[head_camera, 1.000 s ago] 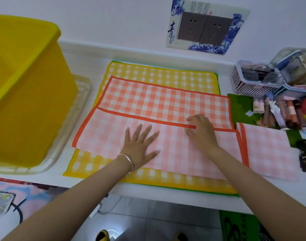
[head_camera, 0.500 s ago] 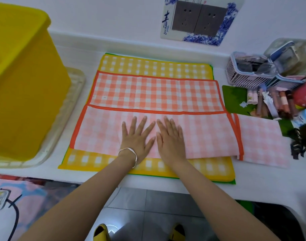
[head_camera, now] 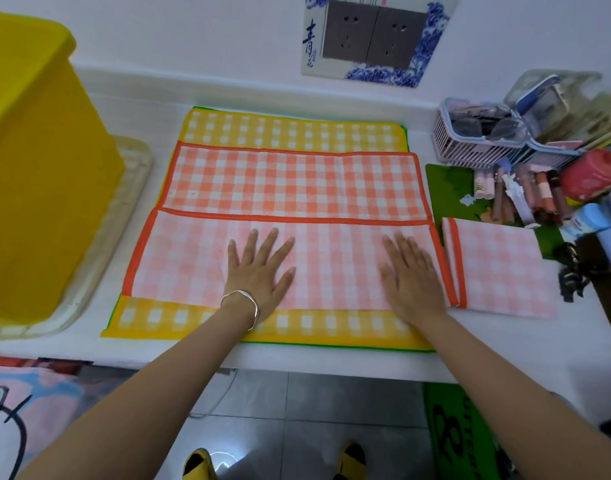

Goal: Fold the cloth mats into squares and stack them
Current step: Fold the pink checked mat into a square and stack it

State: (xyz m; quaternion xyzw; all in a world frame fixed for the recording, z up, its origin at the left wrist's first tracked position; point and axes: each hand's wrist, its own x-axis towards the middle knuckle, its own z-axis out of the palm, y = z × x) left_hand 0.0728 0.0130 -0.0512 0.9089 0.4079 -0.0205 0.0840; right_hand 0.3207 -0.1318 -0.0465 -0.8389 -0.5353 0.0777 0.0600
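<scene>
Orange mat (head_camera: 293, 185), folded — beneath flat fingers (head_camera: 271, 242)

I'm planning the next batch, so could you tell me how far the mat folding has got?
Done: one folded mat lies at the right. In hand: the orange mat has one fold, with left hand and right hand pressing flat on its flap. Left: its further folds, the unfolded yellow mat beneath, and stacking.

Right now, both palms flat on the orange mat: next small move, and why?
Probably fold the orange mat right-to-left with the right hand, left hand pinning. Its near flap lies flat, but it is a long strip, unlike the folded square beside it.
</scene>
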